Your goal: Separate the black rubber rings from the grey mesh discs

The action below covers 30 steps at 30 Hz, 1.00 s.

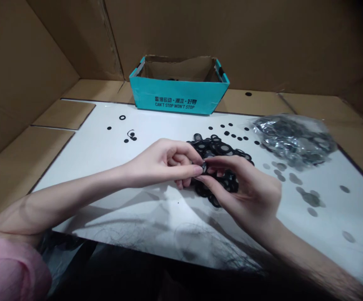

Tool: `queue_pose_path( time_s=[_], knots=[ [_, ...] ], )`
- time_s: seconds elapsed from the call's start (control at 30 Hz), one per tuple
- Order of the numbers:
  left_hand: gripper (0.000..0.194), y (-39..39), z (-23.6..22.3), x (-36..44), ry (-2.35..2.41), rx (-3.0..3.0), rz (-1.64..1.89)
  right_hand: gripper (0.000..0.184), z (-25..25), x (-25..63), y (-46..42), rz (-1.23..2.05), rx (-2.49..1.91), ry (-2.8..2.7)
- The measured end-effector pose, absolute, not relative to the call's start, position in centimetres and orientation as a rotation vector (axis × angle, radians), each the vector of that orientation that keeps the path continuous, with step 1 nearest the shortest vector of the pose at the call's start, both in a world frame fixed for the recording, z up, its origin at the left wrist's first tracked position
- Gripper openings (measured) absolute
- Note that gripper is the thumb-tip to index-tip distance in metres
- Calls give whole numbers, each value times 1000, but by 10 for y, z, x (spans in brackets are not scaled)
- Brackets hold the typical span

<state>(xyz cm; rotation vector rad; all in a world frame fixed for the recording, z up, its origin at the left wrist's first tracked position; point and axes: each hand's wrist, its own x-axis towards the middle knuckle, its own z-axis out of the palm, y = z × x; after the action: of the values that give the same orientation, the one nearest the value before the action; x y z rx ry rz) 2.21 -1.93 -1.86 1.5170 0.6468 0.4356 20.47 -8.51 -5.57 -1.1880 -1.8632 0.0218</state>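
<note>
Between thumb and forefinger, my left hand [171,163] pinches the edge of a small round black ring with a grey centre [204,168]. My right hand [247,184] grips the same piece from the other side, so the fingertips of both hands nearly meet. Fingers cover much of the piece. Behind and below the hands lies a heap of similar black rings with grey centres [223,148], partly hidden by my right hand.
A turquoise cardboard box [178,96] stands at the back, with some dark pieces inside. At right are a clear plastic bag [297,140] of grey discs and loose grey discs [311,198]. Small black discs [233,136] dot the white board [96,159]. Cardboard walls [247,42] surround it.
</note>
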Motion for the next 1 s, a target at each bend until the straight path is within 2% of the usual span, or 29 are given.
queue_pose_path(
  time_s=[0.1, 0.17, 0.23, 0.33, 0.4, 0.5, 0.67, 0.83, 1.0],
  knots=[
    [17, 5, -16, 13, 720, 1833, 574, 19, -49, 215, -79, -88, -1210, -1928],
    [28, 36, -18, -2, 936, 2049, 841, 16, -43, 228, -72, -205, -1224, -1994],
    [38, 72, -24, -24, 1219, 2145, 926, 14, -38, 242, -64, -312, -1243, -2041],
    [30, 120, -39, -61, 1629, 2301, 658, 15, -34, 263, -55, -370, -1335, -2082],
    [35, 138, -48, -79, 1857, 2482, 265, 18, -36, 274, -51, -340, -1399, -2093],
    [41, 149, -59, -92, 1890, 2479, 45, 23, -40, 284, -48, -267, -1463, -2103],
    [39, 153, -66, -94, 1875, 2450, -60, 27, -39, 293, -53, -55, -1555, -2050],
    [43, 159, -65, -103, 1817, 2395, -29, 21, -38, 323, -69, -7, -1775, -1745],
    [41, 163, -66, -111, 1792, 2329, 31, 23, -65, 390, -90, -54, -2161, -1566]
  ],
)
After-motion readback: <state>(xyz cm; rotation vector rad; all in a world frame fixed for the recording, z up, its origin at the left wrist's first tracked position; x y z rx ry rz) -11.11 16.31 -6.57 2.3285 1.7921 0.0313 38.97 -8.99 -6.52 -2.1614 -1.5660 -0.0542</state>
